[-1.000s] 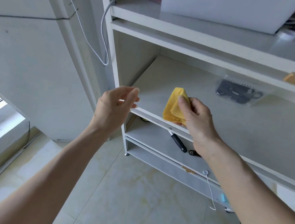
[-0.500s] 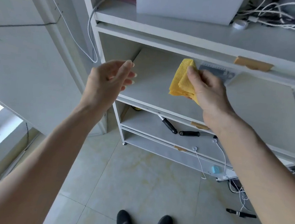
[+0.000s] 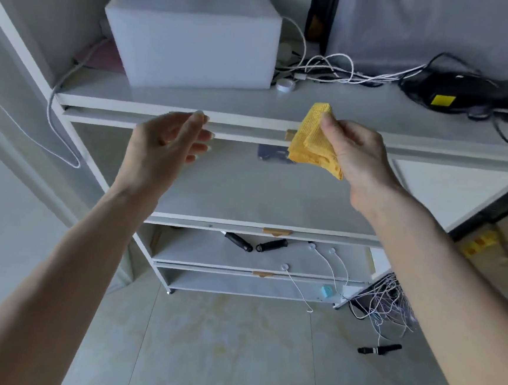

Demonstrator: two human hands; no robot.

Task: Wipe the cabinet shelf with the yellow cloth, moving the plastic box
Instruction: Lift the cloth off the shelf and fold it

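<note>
My right hand (image 3: 357, 153) grips the folded yellow cloth (image 3: 314, 139) in the air, level with the front edge of the top shelf (image 3: 217, 101). A large white plastic box (image 3: 193, 30) stands on that shelf at the left. My left hand (image 3: 166, 144) hovers open, fingers spread, in front of the shelf edge below the box, touching nothing. Behind the cloth, a small clear bag (image 3: 273, 154) of dark parts lies on the middle shelf (image 3: 246, 191), partly hidden.
White cables (image 3: 328, 66), a small white roll (image 3: 285, 85) and a black device (image 3: 467, 92) with a yellow label crowd the top shelf's right side. Black-handled tools (image 3: 254, 243) lie on a lower shelf. Loose wires (image 3: 387, 302) and a black tool (image 3: 380, 349) sit on the tiled floor.
Both hands rose from the middle shelf to the top shelf's edge, the cloth still held. The view tilted up, bringing the white box and the cables fully into sight.
</note>
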